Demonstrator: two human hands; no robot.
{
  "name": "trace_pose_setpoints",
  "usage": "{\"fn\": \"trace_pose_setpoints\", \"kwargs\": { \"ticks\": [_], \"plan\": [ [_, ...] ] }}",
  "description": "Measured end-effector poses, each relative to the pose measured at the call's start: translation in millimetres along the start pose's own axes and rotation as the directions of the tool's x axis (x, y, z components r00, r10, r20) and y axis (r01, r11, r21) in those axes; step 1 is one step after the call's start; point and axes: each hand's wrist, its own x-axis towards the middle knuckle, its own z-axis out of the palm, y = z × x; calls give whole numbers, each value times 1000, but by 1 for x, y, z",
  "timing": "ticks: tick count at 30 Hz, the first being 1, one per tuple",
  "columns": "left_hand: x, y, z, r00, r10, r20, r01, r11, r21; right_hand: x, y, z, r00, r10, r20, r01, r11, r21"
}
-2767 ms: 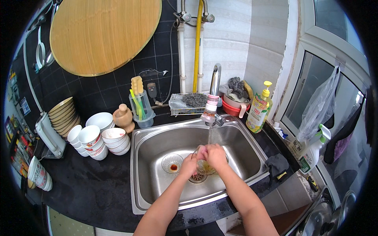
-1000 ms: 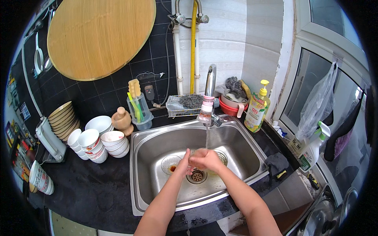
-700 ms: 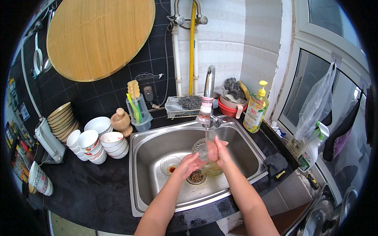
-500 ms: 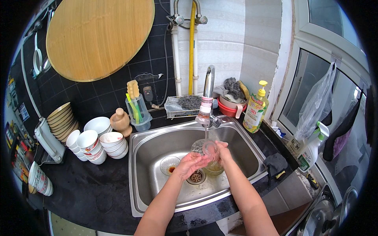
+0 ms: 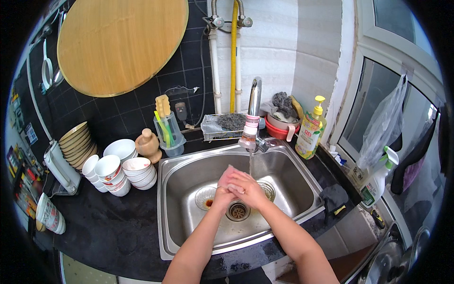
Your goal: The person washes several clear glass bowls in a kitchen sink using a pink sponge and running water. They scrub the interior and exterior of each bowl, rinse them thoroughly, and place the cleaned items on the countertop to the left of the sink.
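Above the sink point(image 5: 182, 227), my left hand point(image 5: 224, 191) and my right hand point(image 5: 250, 188) are pressed together, the right lying over the left. Between them is something soft and pink, seemingly a cloth point(image 5: 228, 173), mostly hidden by my fingers. Water runs from the faucet point(image 5: 254, 102) just right of my hands. In the sink, a clear ribbed glass bowl point(image 5: 268, 190) sits partly behind my right hand. A shallow clear dish point(image 5: 202, 195) with a brown spot lies to the left. The drain point(image 5: 238, 211) is just below my hands.
Stacked white bowls point(image 5: 109, 168), a wooden mortar point(image 5: 149, 146) and a utensil holder point(image 5: 174, 142) stand left of the sink. A soap bottle point(image 5: 312, 130) and red basin point(image 5: 279, 130) are behind it on the right. A dark cloth point(image 5: 332, 198) lies by the right rim.
The clear glass bowl has left my hands; a clear bowl now shows in the sink. My hands have closed together around the pink cloth, and the right one has shifted left.
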Motion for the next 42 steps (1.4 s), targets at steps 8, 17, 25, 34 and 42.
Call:
{"fn": "trace_pose_setpoints", "kwargs": {
  "ticks": [8,17,25,34,42],
  "plan": [
    [-5,9,11,965,27,260,31,976,-216,-1,57,-8,889,455,60,-309,497,811],
    [-2,1,11,969,237,66,-243,885,397,-4,22,-11,536,609,585,-759,44,649],
    [-7,9,9,762,469,446,-583,198,788,-14,39,-19,497,827,264,-789,303,535],
    [-4,0,2,826,550,124,-473,554,685,-12,42,-51,564,805,-181,-816,512,-268],
    [4,-16,-43,553,672,-493,121,520,845,-23,65,-61,506,857,-94,-709,352,-611]
  ]
}}
